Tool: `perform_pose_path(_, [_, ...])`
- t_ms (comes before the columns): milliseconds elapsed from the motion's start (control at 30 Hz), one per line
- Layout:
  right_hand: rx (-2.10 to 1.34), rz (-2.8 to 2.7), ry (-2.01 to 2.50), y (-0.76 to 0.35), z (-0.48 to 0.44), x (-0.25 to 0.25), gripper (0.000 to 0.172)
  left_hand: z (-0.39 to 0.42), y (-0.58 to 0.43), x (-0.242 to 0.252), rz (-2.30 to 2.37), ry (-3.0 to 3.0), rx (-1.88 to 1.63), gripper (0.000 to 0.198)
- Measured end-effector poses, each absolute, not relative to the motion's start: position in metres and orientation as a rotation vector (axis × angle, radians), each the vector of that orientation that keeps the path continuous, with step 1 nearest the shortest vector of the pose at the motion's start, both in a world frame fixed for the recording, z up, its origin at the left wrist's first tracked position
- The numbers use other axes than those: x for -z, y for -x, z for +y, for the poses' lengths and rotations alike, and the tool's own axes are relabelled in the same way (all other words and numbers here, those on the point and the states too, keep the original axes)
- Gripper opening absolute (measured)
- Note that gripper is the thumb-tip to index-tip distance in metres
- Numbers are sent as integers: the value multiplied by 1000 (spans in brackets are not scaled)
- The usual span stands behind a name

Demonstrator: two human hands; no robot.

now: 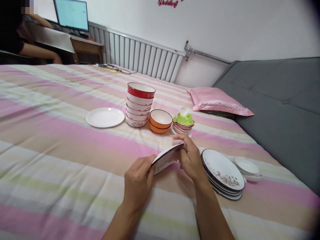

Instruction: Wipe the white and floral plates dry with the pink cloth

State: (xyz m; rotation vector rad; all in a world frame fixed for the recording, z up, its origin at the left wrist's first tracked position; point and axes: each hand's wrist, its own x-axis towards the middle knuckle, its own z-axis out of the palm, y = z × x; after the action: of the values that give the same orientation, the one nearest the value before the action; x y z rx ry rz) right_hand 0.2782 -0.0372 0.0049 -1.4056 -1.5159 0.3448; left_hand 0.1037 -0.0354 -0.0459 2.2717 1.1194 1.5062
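Note:
Between my hands a white plate [167, 160] with a dark rim is tilted above the bed. My left hand [138, 176] grips its left edge, thumb below and fingers over the rim. At the opposite edge my right hand [188, 155] is closed on the plate, with something pale, perhaps a cloth, under its fingers. Just right of that hand lies a stack of dark-rimmed plates [220, 166], the top one with a brown flower pattern. Beyond my hands are two orange bowls [160, 126] and a pile of small dishes [183, 121], its upper one green and leaf-shaped.
A tall stack of white bowls [138, 108], red-banded on top, stands beside a white oval plate [105, 117]. Small white dishes [247, 166] lie at the right. A pink pillow [220, 101] rests by the grey headboard [275, 86]. Another person sits at a desk, far left.

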Motion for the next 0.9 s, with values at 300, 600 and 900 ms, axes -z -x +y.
perform_pose_path(300, [467, -1985, 1337, -226, -54, -7, 27, -39, -105, 41, 1130, -2280, -1504, 25])
perform_pose_path(600, [519, -2096, 1212, -208, -61, -8, 32, -39, -104, 42, 1163, -2171, -1512, 19])
perform_pose_path(900, [285, -2064, 1193, -219, -68, -21, 40, -37, -110, 47, 1315, -2073, -852, 30])
